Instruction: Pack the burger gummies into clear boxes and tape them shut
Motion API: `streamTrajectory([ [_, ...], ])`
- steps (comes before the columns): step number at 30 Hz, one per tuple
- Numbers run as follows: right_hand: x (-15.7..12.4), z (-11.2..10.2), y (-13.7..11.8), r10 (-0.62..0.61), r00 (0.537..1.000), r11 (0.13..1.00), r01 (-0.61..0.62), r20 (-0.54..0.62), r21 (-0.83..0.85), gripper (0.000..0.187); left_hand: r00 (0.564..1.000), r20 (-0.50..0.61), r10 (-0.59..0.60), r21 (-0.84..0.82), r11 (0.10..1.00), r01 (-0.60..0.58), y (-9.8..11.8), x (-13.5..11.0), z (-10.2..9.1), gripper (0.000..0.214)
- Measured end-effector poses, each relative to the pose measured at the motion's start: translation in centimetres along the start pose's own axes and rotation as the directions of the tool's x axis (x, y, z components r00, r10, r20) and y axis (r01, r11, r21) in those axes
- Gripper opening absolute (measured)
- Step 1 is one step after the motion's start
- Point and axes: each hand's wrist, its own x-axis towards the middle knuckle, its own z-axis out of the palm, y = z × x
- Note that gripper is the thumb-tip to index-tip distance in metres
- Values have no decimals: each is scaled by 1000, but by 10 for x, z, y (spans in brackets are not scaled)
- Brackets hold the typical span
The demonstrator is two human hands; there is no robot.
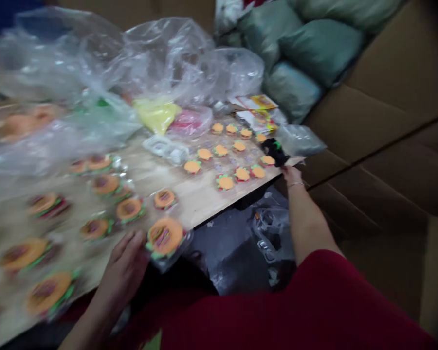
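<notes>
My left hand (126, 265) lies at the near edge of the wooden table (200, 199), fingers stretched out, touching a clear packet with an orange burger-shaped toy (165, 236). My right hand (290, 174) reaches to the table's far right corner and grips a small black object with a green mark (275, 151). Rows of small orange and green toy pieces (226, 182) lie loose beside that hand. The picture is blurred by motion.
Several packed burger toys (105, 184) cover the left of the table. Clear plastic bags (156, 63) pile up at the back, with yellow (156, 114) and pink (191, 121) bags. Printed cards (257, 102), green sacks (314, 48) and cardboard boxes (387, 121) stand to the right.
</notes>
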Motion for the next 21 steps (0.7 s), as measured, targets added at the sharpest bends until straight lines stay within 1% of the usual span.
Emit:
streamTrajectory([
  [2, -22, 2, -3, -30, 998, 1000, 29, 58, 6, 19, 997, -42, -63, -69, 996, 60, 3, 3, -11, 20],
  [3, -35, 6, -3, -49, 994, 999, 47, 102, 18, 17, 994, -62, -91, -155, 985, 81, 7, 5, -16, 18],
  [4, -51, 11, -1, -73, 985, 997, 68, 155, 38, 28, 991, -97, -90, -194, 978, 70, 12, 7, -20, 16],
  [5, -72, 17, 5, -95, 970, 994, 83, 225, 65, 34, 988, -134, -76, -229, 973, 44, 18, 8, -24, 15],
  [6, -98, 24, 13, -115, 944, 991, 90, 309, 95, 34, 984, -174, -44, -248, 969, 0, 22, 10, -27, 16],
  [7, -130, 30, 23, -129, 907, 989, 86, 401, 125, 30, 979, -205, -2, -247, 968, -50, 26, 10, -30, 18],
  [8, -167, 35, 35, -142, 827, 986, 66, 544, 156, 24, 975, -219, 39, -249, 964, -95, 29, 11, -32, 21],
  [9, -207, 40, 48, -139, 726, 986, 38, 673, 164, 19, 972, -221, 78, -253, 958, -134, 31, 11, -34, 23],
  [10, -247, 44, 60, -129, 612, 987, 7, 780, 158, 20, 971, -214, 107, -255, 953, -162, 33, 10, -36, 24],
  [11, -287, 49, 71, -146, 407, 984, -36, 902, 175, 22, 970, -206, 126, -256, 950, -178, 34, 9, -38, 25],
  [12, -323, 53, 80, -148, 216, 981, -89, 965, 170, 24, 970, -201, 135, -256, 949, -185, 35, 7, -40, 25],
  [13, -354, 58, 86, -153, 74, 977, -137, 985, 162, 26, 969, -206, 140, -255, 948, -191, 36, 5, -42, 25],
  [14, -379, 62, 91, -152, -8, 977, -153, 988, 149, 27, 965, -221, 144, -253, 947, -199, 38, 2, -45, 25],
  [15, -398, 67, 93, -151, -56, 978, -153, 987, 141, 29, 959, -243, 148, -249, 946, -209, 39, -1, -48, 25],
  [16, -412, 71, 95, -146, -78, 981, -140, 986, 134, 30, 951, -270, 154, -245, 944, -223, 42, -4, -51, 24],
  [18, -427, 77, 95, -128, -90, 989, -85, 988, 121, 32, 931, -324, 168, -239, 938, -252, 45, -9, -59, 23],
  [21, -438, 82, 93, -95, -98, 995, 12, 991, 96, 35, 911, -379, 165, -232, 935, -267, 49, -16, -72, 24],
])
